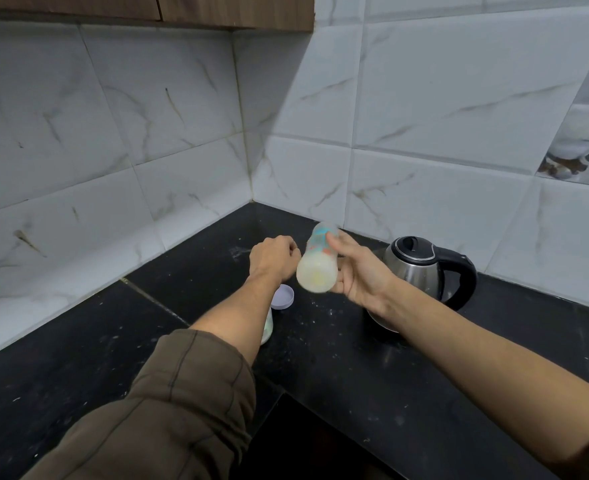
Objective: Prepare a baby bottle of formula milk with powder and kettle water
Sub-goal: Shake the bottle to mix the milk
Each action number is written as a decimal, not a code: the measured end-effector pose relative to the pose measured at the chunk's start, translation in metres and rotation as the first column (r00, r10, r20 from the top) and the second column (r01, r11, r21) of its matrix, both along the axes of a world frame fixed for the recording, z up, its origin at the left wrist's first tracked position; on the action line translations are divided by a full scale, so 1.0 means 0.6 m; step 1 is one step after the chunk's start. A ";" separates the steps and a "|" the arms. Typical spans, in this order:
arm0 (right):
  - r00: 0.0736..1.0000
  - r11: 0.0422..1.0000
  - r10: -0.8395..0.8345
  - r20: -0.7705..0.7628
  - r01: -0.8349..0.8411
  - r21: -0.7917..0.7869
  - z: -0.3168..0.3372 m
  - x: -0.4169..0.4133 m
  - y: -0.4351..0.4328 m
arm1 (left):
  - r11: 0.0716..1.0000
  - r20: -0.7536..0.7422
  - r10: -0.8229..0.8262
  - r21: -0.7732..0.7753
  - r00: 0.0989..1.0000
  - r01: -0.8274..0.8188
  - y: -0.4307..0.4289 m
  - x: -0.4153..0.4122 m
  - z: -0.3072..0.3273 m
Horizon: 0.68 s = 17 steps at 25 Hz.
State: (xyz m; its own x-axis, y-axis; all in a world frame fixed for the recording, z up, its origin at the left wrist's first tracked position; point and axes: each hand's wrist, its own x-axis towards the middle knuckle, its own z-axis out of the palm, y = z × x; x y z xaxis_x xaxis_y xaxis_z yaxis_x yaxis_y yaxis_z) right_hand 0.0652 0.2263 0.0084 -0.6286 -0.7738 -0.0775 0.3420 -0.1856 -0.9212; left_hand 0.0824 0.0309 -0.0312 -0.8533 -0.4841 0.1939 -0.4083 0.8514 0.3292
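My right hand [355,271] grips a baby bottle [317,268] above the black counter. The bottle is tilted with its base toward me, blurred, and holds pale milky liquid. My left hand [274,259] hovers just left of the bottle, fingers curled into a loose fist with nothing visible in it. A steel kettle [414,268] with a black lid and handle stands to the right, partly behind my right wrist. A pale container [268,329] is mostly hidden under my left forearm, and a lilac lid [283,296] lies beside it.
The black counter [320,358] is speckled with white powder and meets white marble-look tiled walls in a corner behind the hands. A wooden cabinet [182,8] hangs above. The counter's front edge drops off at the bottom centre.
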 end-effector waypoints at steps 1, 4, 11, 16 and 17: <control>0.993 0.995 -0.090 0.080 0.093 -0.024 0.000 -0.008 -0.003 | 1.000 -0.014 0.009 -0.007 1.000 -0.009 0.001 0.000 -0.001; 0.948 0.975 -0.197 0.251 0.216 -0.054 -0.001 -0.022 -0.006 | 0.999 -0.044 0.029 -0.019 0.999 -0.030 0.005 0.001 0.002; 0.996 0.994 -0.088 0.029 0.089 -0.067 -0.004 -0.007 -0.004 | 1.000 -0.010 0.004 -0.020 1.000 -0.004 0.002 -0.002 0.006; 0.971 0.979 -0.171 0.165 0.187 -0.084 -0.010 -0.021 -0.006 | 1.000 -0.028 0.023 -0.015 0.999 -0.024 0.000 -0.001 0.003; 0.989 0.991 -0.102 0.108 0.110 -0.071 -0.004 -0.013 -0.003 | 1.000 -0.015 0.017 -0.016 1.000 -0.017 0.000 -0.001 0.005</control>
